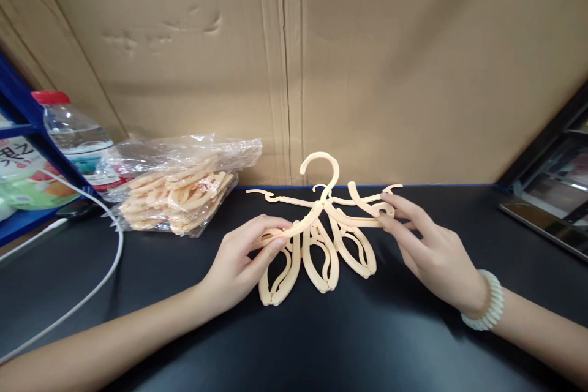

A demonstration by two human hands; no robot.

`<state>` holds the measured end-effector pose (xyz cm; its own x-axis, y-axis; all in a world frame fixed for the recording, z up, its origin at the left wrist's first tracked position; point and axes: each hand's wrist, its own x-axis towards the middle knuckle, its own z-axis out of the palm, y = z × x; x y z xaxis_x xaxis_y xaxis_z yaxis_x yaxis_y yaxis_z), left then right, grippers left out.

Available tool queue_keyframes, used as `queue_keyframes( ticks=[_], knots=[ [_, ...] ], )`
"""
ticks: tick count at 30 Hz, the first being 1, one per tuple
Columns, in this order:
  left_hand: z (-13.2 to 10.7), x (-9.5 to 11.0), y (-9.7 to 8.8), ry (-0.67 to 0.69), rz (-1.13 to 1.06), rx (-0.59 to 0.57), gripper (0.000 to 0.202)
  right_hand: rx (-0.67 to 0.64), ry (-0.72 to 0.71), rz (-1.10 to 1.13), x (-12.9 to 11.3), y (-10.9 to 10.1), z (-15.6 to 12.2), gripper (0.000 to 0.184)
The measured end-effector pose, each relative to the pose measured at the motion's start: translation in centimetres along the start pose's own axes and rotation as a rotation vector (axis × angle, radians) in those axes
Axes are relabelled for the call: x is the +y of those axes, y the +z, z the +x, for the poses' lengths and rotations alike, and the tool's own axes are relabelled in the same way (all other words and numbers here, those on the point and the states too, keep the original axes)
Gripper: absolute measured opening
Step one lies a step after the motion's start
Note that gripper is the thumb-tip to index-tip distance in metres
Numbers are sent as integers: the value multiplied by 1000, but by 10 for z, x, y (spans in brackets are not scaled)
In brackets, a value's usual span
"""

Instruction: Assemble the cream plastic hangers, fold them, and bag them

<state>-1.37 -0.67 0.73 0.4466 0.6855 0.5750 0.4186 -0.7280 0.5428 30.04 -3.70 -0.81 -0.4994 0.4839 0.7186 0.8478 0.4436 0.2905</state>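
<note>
A peach-coloured folding clothes hanger (324, 204) is held between my hands, its two arms spread and its hook upward. My left hand (241, 257) pinches its left arm between thumb and fingers. At the other end, the fingers of my right hand (438, 260) close on the right arm near its curled tip. Behind it lies another spread hanger (298, 201), partly hidden. Just in front, three folded hangers lie side by side on the black table: a left one (288, 289), a middle one (332, 266) and a right one (369, 264). Their upper ends are partly covered.
A clear plastic bag (184, 196) of several folded hangers lies at the back left. Beside it stand a red-capped bottle (76, 128) and a blue shelf (34, 153). A white cable (120, 245) curves across the left. Cardboard (413, 73) walls the back; a dark flat device (542, 229) lies right.
</note>
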Motion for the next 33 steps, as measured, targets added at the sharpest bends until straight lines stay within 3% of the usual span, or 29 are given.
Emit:
queue_keyframes(
  ticks=[8, 18, 25, 29, 33],
  knots=[
    [-2, -1, 1, 20, -17, 9, 17, -24, 25, 59, 2, 2, -1, 45],
    [1, 1, 0, -2, -28, 0, 16, -73, 146, 349, 0, 3, 0, 33],
    [0, -2, 2, 63, -24, -12, 17, 41, 140, 275, 0, 4, 0, 21],
    [-2, -3, 2, 73, -46, -24, 16, -9, 109, 222, 1, 5, -1, 15],
    [-2, -2, 2, 63, -56, -33, 15, -7, 174, 347, 1, 9, -3, 10]
  ],
)
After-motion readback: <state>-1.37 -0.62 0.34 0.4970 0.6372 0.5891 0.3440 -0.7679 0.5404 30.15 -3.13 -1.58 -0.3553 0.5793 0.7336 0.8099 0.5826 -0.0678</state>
